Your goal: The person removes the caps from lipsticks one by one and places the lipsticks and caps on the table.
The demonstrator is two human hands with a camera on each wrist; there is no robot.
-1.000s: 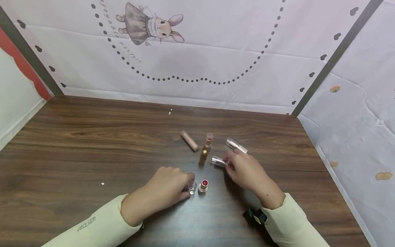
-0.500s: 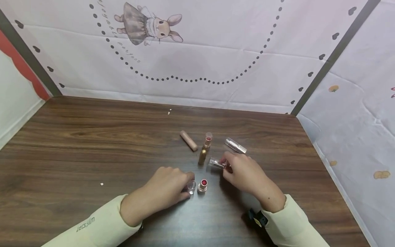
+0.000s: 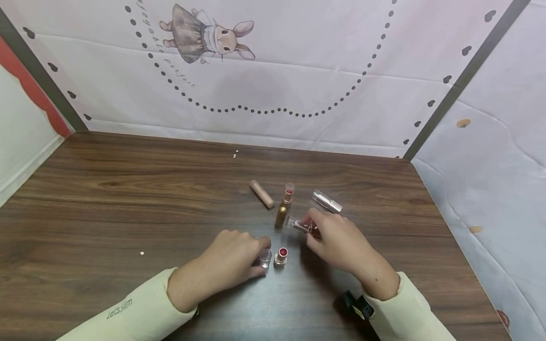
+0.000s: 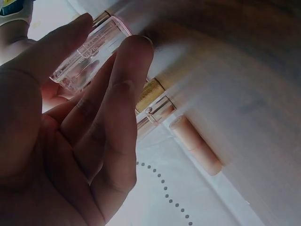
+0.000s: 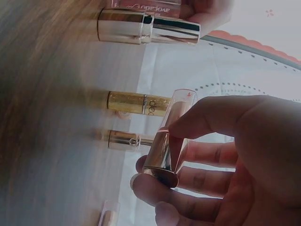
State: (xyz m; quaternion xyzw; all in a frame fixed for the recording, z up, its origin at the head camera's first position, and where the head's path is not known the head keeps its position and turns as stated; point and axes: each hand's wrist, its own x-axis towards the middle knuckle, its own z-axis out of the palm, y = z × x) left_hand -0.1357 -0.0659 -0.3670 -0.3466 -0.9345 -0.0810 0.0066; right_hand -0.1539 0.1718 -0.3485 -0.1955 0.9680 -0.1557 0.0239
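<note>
Between thumb and fingers, my left hand [image 3: 226, 258] pinches a clear lipstick cap [image 4: 89, 56] low over the table. Just right of that cap stands an uncapped red lipstick [image 3: 281, 256] in a shiny base, also seen at the top of the right wrist view. My right hand [image 3: 341, 239] grips a slim lipstick [image 5: 160, 150] with a transparent cap, tilted, its capped end pointing left. Beyond the held lipstick's tip, a gold lipstick tube [image 3: 280, 217] stands upright. A clear-capped lipstick [image 3: 288, 193] stands right behind the gold one.
A matte pink tube [image 3: 261, 194] lies to the left of the standing lipsticks. Behind my right hand lies a clear and silver lipstick tube [image 3: 326, 201]. Small white scraps [image 3: 142, 253] dot the brown wooden table [image 3: 106, 203]. A printed cloth [image 3: 290, 57] hangs at the back.
My right hand has shifted slightly left with the lipstick, bringing its capped end closer to the gold tube. My left hand has stayed nearly still around the clear cap.
</note>
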